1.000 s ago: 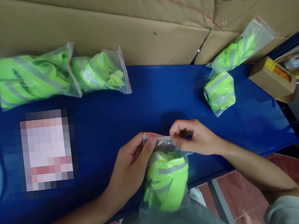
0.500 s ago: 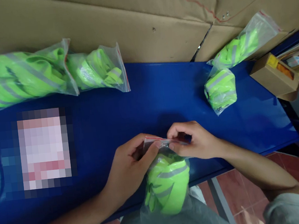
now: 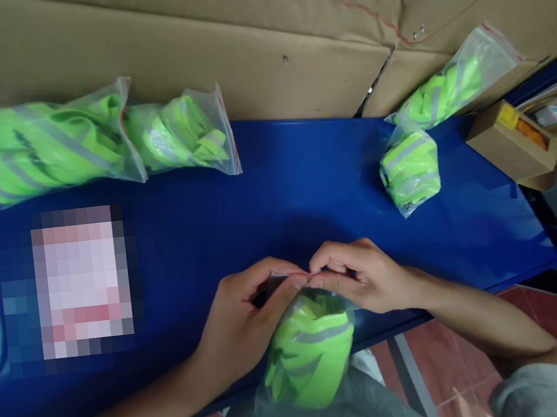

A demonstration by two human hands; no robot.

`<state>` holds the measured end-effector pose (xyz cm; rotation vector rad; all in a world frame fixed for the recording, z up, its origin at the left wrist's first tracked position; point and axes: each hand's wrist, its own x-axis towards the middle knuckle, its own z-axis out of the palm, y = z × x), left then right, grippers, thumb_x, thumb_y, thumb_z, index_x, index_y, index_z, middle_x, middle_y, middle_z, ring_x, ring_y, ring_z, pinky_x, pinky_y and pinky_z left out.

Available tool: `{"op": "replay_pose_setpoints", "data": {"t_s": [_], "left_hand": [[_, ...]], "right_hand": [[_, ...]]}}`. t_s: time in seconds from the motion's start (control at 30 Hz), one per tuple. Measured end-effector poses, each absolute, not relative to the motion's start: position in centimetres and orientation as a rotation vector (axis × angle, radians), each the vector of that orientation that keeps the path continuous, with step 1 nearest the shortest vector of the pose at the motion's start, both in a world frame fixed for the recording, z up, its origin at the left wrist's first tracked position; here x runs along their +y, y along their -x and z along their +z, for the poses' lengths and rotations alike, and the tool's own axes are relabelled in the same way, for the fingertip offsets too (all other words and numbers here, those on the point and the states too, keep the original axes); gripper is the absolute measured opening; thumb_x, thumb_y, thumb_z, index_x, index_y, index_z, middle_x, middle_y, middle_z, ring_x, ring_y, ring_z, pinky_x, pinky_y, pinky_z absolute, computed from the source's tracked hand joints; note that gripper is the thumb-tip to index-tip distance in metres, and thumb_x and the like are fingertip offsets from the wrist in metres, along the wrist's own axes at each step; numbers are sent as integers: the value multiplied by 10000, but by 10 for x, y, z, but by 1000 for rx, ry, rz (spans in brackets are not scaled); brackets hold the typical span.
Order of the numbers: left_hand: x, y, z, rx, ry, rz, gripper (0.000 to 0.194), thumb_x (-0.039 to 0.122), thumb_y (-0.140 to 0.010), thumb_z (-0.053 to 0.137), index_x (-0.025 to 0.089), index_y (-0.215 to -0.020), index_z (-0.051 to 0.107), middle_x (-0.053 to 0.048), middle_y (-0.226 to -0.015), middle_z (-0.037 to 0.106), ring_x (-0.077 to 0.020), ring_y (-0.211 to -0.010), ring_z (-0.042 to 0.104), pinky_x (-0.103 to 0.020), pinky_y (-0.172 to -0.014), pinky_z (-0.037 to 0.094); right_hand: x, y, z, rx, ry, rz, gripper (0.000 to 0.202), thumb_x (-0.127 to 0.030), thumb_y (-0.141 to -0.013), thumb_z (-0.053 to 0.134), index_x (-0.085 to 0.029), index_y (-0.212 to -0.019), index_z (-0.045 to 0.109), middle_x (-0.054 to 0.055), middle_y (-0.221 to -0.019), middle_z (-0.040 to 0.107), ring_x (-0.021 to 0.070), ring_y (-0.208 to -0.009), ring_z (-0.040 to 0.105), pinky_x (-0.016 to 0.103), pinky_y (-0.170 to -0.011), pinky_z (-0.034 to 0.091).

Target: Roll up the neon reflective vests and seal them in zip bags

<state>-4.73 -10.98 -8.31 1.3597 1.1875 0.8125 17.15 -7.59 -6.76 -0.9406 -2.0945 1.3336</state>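
A clear zip bag [image 3: 314, 357] with a folded neon-yellow reflective vest inside hangs at the table's front edge, its red-lined opening uppermost. My left hand [image 3: 249, 311] pinches the left part of that opening between thumb and fingers. On the right part, my right hand [image 3: 360, 276] pinches the same strip, its fingertips close beside the left thumb. The lower end of the bag rests near my grey shirt.
Bagged vests lie on the blue table [image 3: 277, 195]: two at the back left [image 3: 58, 149], two at the back right [image 3: 409, 168]. A cardboard box [image 3: 511, 144] stands at the right end. A blurred pale item [image 3: 81, 275] lies left. Brown cardboard lines the back.
My right hand has moved slightly down and left, and its thumb and fingers have closed onto the bag's opening near my left hand. The bag has shifted slightly down.
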Motion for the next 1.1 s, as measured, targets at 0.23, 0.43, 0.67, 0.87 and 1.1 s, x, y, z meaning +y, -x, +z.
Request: {"op": "replay_pose_setpoints", "data": {"t_s": [0.23,0.43,0.67,0.87,1.1], "left_hand": [[-112,52,-87,1148,-1712,926,73,182,-956,662,228,-926,710,75,-816,767,-49,-697,715,-105,-667,512],[-108,54,-83,1127,-1677,885,131,219,-994,638,248,-974,764,81,-861,798,-53,-724,732,-106,-663,509],[-99,61,-87,1165,-1570,790,364,396,-1079,475,226,-1071,797,31,-778,764,-100,-621,639,-198,-575,466],[-90,59,-93,1247,-1301,962,402,507,-1059,482,214,-1252,680,-60,-1151,762,-198,-1014,726,-302,-855,585],[-100,63,-92,1414,-2207,1202,498,275,-973,663,222,-1439,496,-180,-1599,343,-331,-1528,351,-537,-1212,374]], "right_hand": [[-77,-171,-72,-2232,907,1172,138,-313,-1013,644,-176,-1012,642,-103,-589,356,26,-481,344,184,-472,263],[-79,-174,-75,-2099,921,1253,129,-290,-1015,645,-171,-982,683,-83,-603,450,24,-478,359,178,-459,274],[-64,-180,-78,-2019,1070,1360,273,-378,-1031,612,-163,-873,672,-68,-597,453,36,-528,385,178,-493,288],[-54,-187,-78,-1858,1158,1347,309,-438,-978,676,-167,-831,679,-17,-679,606,75,-596,524,190,-553,409],[-32,-196,-99,-1123,1344,1195,364,-586,-902,723,-235,-904,628,-29,-759,620,113,-649,606,230,-595,559]]}}
